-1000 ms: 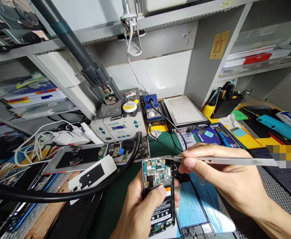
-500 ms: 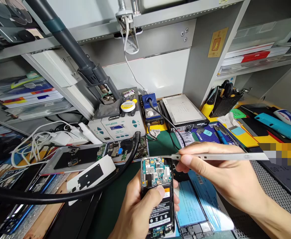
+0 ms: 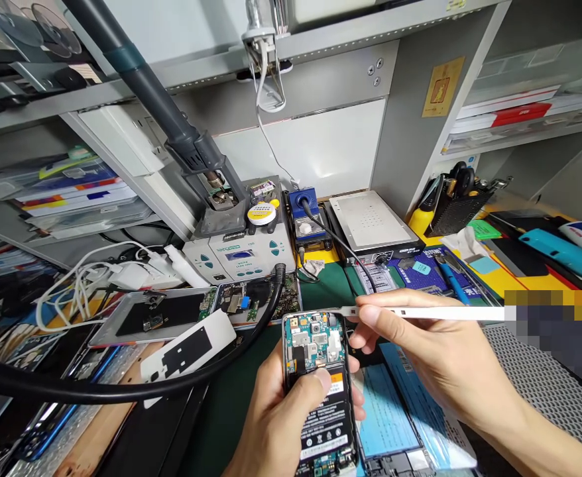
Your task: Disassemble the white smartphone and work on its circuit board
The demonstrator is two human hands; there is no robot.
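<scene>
My left hand [image 3: 284, 411] is wrapped round an opened smartphone [image 3: 327, 414], with the thumb across the top of its black battery. Above the battery the phone's green circuit board [image 3: 315, 339] lies bare. In my right hand [image 3: 435, 344], pinched between thumb and fingers, is a long flat silver tool [image 3: 450, 313] with small slots. Its narrow left end meets the phone's top right corner; its far end is blurred out. Beneath the hands lies another phone frame [image 3: 395, 457] with a blue sheet [image 3: 383, 407].
A thick black hose [image 3: 136, 391] arches across the left side from the hot-air station [image 3: 241, 255]. A white phone-shaped plate [image 3: 191, 354] lies below it. Behind are a soldering station [image 3: 303, 218] and a silver-topped box [image 3: 375, 222]. Hand tools [image 3: 453, 275] lie at right.
The surroundings have shifted slightly right in view. The phone's lower end has swung a little right, and the flat tool now looks whiter and more level. Both grips stay the same.
</scene>
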